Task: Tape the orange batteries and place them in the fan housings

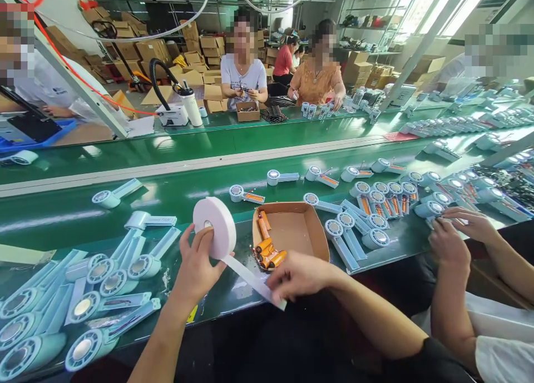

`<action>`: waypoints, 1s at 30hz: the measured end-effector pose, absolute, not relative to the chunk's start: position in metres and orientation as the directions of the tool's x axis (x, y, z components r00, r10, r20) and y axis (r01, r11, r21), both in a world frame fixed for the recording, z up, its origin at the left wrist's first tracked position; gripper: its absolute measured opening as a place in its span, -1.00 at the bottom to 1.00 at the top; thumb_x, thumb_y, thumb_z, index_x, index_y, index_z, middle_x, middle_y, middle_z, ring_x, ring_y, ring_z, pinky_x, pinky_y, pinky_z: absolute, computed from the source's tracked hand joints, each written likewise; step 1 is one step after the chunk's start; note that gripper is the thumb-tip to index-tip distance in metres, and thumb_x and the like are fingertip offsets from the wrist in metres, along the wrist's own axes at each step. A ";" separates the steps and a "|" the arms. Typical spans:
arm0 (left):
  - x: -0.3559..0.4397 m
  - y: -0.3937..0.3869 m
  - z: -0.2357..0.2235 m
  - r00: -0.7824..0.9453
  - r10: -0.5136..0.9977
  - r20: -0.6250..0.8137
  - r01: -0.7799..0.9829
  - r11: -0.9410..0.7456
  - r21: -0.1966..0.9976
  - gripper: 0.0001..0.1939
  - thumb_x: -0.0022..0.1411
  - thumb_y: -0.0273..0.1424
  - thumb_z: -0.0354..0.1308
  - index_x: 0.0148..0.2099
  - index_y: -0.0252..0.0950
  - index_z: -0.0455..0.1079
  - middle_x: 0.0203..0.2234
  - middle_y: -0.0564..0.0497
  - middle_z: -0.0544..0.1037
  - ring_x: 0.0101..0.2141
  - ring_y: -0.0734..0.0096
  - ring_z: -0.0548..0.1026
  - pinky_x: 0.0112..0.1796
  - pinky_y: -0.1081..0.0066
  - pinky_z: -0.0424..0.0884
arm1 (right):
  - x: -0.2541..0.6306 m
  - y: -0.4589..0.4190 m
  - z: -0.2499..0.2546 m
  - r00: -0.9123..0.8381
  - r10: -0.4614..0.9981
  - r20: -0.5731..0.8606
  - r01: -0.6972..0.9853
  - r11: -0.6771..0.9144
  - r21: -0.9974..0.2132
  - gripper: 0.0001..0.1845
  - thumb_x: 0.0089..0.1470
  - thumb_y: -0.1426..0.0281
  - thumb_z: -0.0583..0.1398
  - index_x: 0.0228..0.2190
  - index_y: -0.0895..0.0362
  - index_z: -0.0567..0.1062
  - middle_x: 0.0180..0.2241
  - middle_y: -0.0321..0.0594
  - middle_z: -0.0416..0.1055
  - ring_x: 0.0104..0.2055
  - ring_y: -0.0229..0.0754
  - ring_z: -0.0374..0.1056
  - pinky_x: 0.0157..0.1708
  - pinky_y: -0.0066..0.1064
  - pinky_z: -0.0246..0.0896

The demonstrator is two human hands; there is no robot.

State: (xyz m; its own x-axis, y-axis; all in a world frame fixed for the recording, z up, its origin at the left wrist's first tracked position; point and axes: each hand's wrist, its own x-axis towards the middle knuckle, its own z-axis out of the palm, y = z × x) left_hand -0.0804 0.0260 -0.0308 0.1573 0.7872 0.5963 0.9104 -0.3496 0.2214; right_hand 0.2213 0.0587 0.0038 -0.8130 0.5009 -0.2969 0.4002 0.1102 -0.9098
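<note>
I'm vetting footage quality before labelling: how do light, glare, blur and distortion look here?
Head view: the window at upper right is washed out; pale glare streaks the green belt; wide-angle stretch seems to show toward the edges; the right hand looks slightly soft, perhaps from motion; the white tape roll in the left hand is clearer; mosaic blocks hide several faces.
</note>
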 end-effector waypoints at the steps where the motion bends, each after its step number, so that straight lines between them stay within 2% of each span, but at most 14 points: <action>1: -0.081 0.023 -0.036 0.126 0.791 0.599 0.915 -0.326 0.238 -0.47 0.29 -0.22 0.32 0.22 -0.15 0.25 0.09 -0.20 0.50 0.31 -0.31 0.25 0.26 -0.32 0.34 | 0.215 0.072 -0.001 -0.719 0.645 -0.258 0.474 0.184 -0.861 -0.71 0.25 0.12 0.34 -0.34 0.08 0.65 -0.47 -0.30 0.58 -0.47 -0.24 0.45 -0.39 -0.44 0.26; 2: -0.080 0.020 -0.041 0.102 0.795 0.597 0.916 -0.310 0.257 -0.47 0.30 -0.22 0.32 0.23 -0.14 0.25 0.09 -0.20 0.50 0.31 -0.31 0.26 0.24 -0.31 0.36 | 0.207 0.087 -0.006 -0.596 0.777 -0.202 0.554 0.216 -0.804 -0.75 0.27 0.18 0.32 -0.36 0.07 0.62 -0.43 -0.26 0.59 -0.38 -0.16 0.49 -0.32 -0.39 0.28; 4: -0.073 0.016 -0.049 0.086 0.805 0.588 0.908 -0.306 0.286 -0.46 0.30 -0.23 0.32 0.24 -0.14 0.24 0.09 -0.21 0.50 0.31 -0.30 0.25 0.23 -0.29 0.38 | 0.193 0.115 -0.018 -0.405 0.906 -0.122 0.669 0.202 -0.716 -0.78 0.22 0.26 0.36 -0.42 0.05 0.51 -0.33 -0.17 0.61 -0.22 -0.01 0.52 -0.21 -0.30 0.30; 6: -0.064 0.014 -0.054 0.111 0.813 0.571 0.895 -0.331 0.299 -0.44 0.30 -0.25 0.32 0.26 -0.15 0.23 0.10 -0.21 0.50 0.32 -0.30 0.25 0.22 -0.28 0.40 | 0.182 0.137 -0.031 -0.363 0.924 -0.119 0.693 0.182 -0.698 -0.69 0.04 0.33 0.46 -0.45 0.04 0.42 -0.29 -0.12 0.60 -0.15 0.09 0.52 -0.17 -0.25 0.31; 9: -0.056 0.013 -0.062 0.140 0.831 0.538 0.877 -0.357 0.322 -0.41 0.27 -0.28 0.34 0.28 -0.15 0.25 0.12 -0.21 0.51 0.32 -0.29 0.26 0.23 -0.27 0.42 | 0.182 0.153 -0.046 -0.379 0.912 -0.155 0.649 0.143 -0.747 -0.68 -0.08 0.45 0.46 -0.48 0.06 0.40 -0.35 -0.15 0.57 -0.21 0.04 0.52 -0.19 -0.28 0.33; 12: -0.052 0.012 -0.068 0.151 0.850 0.504 0.873 -0.354 0.336 -0.42 0.25 -0.29 0.35 0.27 -0.14 0.29 0.13 -0.19 0.52 0.32 -0.29 0.27 0.23 -0.27 0.42 | 0.196 0.155 -0.050 -0.417 0.893 -0.171 0.546 0.096 -0.832 -0.89 0.00 0.46 0.34 -0.39 0.12 0.50 -0.32 -0.16 0.60 -0.23 -0.07 0.53 -0.19 -0.33 0.38; 13: -0.052 0.012 -0.069 0.161 0.853 0.497 0.874 -0.357 0.330 -0.43 0.25 -0.29 0.35 0.26 -0.14 0.31 0.12 -0.19 0.53 0.32 -0.29 0.28 0.23 -0.27 0.42 | 0.202 0.154 -0.049 -0.426 0.890 -0.166 0.512 0.085 -0.855 -0.90 0.05 0.43 0.31 -0.32 0.13 0.53 -0.28 -0.16 0.61 -0.21 -0.10 0.54 -0.17 -0.34 0.41; 15: -0.051 0.012 -0.069 0.189 0.854 0.484 0.880 -0.366 0.301 -0.44 0.24 -0.33 0.34 0.26 -0.16 0.34 0.13 -0.20 0.54 0.32 -0.29 0.28 0.24 -0.25 0.43 | 0.210 0.149 -0.044 -0.420 0.898 -0.130 0.383 0.045 -0.923 -0.79 0.13 0.33 0.26 -0.18 0.13 0.55 -0.19 -0.16 0.62 -0.15 -0.13 0.54 -0.14 -0.35 0.44; 17: -0.050 0.012 -0.066 0.228 0.850 0.474 0.887 -0.382 0.258 -0.43 0.22 -0.42 0.30 0.27 -0.20 0.36 0.14 -0.20 0.55 0.32 -0.27 0.27 0.24 -0.22 0.43 | 0.215 0.141 -0.035 -0.410 0.909 -0.074 0.160 -0.008 -0.987 -0.69 0.14 0.20 0.29 -0.14 0.12 0.55 -0.18 -0.17 0.61 -0.15 -0.15 0.53 -0.12 -0.33 0.46; 19: -0.050 0.012 -0.061 0.275 0.838 0.471 0.890 -0.407 0.205 -0.41 0.18 -0.51 0.26 0.27 -0.25 0.40 0.14 -0.18 0.57 0.32 -0.25 0.26 0.25 -0.18 0.44 | 0.217 0.129 -0.024 -0.409 0.912 -0.022 -0.030 -0.038 -0.999 -0.61 0.07 0.14 0.40 -0.15 0.11 0.58 -0.23 -0.20 0.60 -0.21 -0.15 0.52 -0.12 -0.30 0.47; 20: -0.050 0.012 -0.058 0.300 0.829 0.472 0.889 -0.422 0.177 -0.39 0.16 -0.55 0.24 0.27 -0.26 0.42 0.13 -0.17 0.58 0.31 -0.24 0.27 0.25 -0.15 0.43 | 0.218 0.122 -0.018 -0.414 0.910 -0.010 -0.066 -0.041 -0.997 -0.58 0.02 0.14 0.45 -0.16 0.12 0.61 -0.26 -0.21 0.59 -0.23 -0.15 0.51 -0.12 -0.28 0.47; 25: -0.050 0.011 -0.046 0.403 0.787 0.467 0.876 -0.479 0.051 -0.37 0.14 -0.63 0.18 0.26 -0.25 0.50 0.13 -0.11 0.61 0.28 -0.19 0.30 0.28 -0.10 0.42 | 0.226 0.100 0.006 -0.420 0.906 -0.049 0.074 -0.019 -0.997 -0.43 -0.10 0.24 0.52 -0.01 0.10 0.68 -0.22 -0.22 0.64 -0.18 -0.09 0.55 -0.05 -0.17 0.53; 30: -0.046 0.009 -0.037 0.476 0.757 0.448 0.853 -0.520 -0.027 -0.42 0.21 -0.64 0.15 0.24 -0.21 0.55 0.14 -0.02 0.63 0.29 -0.20 0.32 0.29 -0.07 0.41 | 0.236 0.103 0.021 -0.454 0.888 -0.078 0.201 0.017 -0.979 -0.34 -0.16 0.22 0.54 0.03 0.10 0.69 -0.28 -0.23 0.66 -0.33 -0.14 0.53 -0.16 -0.21 0.54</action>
